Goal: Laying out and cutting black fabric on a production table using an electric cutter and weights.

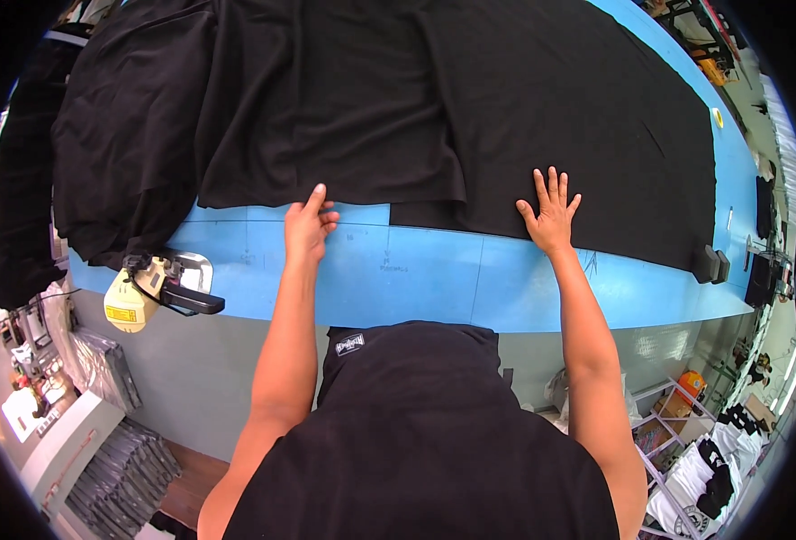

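Observation:
My right hand (551, 216) lies flat with spread fingers on the front part of a black fabric sheet (587, 126), which is spread over the blue table. At the front edge of a loosely folded, wrinkled upper layer of black fabric (344, 126) is my left hand (310, 225). Its fingers are apart and slightly bent, one fingertip overlapping the fabric's edge; I see nothing held in it. The upper layer covers the left part of the sheet and ends in a crease between my hands.
A cream-coloured cutting machine (141, 292) with a black handle stands at the blue table's (434, 279) front left. Black weights (710, 265) sit at the fabric's right corner. A tape roll (718, 117) lies at the right edge. Below right is a rack with white garments (686, 477).

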The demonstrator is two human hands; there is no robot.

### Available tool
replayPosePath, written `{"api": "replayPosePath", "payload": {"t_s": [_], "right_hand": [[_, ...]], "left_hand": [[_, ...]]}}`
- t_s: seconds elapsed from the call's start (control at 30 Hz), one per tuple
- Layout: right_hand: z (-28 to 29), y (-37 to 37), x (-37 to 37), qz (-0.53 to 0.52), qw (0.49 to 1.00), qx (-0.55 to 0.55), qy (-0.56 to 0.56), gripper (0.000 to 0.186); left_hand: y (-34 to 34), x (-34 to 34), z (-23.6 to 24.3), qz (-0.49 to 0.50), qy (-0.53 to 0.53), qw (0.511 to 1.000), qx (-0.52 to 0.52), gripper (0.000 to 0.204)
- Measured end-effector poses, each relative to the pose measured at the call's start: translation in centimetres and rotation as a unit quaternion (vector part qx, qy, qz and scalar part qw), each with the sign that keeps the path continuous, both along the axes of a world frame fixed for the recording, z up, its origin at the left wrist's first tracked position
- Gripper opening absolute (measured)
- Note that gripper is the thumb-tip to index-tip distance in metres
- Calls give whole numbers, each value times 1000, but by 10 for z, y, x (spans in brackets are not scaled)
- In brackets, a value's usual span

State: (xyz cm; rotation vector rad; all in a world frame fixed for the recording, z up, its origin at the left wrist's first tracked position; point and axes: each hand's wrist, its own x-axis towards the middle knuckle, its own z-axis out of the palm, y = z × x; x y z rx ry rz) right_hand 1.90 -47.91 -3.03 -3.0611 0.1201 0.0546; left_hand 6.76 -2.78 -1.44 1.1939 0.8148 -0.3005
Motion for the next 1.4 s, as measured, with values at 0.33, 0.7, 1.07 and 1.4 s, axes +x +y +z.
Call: {"api": "replayPosePath", "payload": {"t_s": [0.33, 0.7, 1.07, 1.4], "right_hand": [[2, -3, -1, 9, 1000, 12, 4, 75], [11, 54, 6, 42, 997, 63, -35, 74], [0, 68, 9, 48, 999, 12, 1, 78], [24, 160, 27, 63, 994, 76, -46, 74]], "left_hand": [[71, -29, -4, 43, -37, 997, 48, 26], [29, -12, 12, -35, -14, 986, 161, 32], [65, -21, -6, -144, -62, 943, 294, 34], [75, -23, -4, -186, -64, 925, 325, 42]]}}
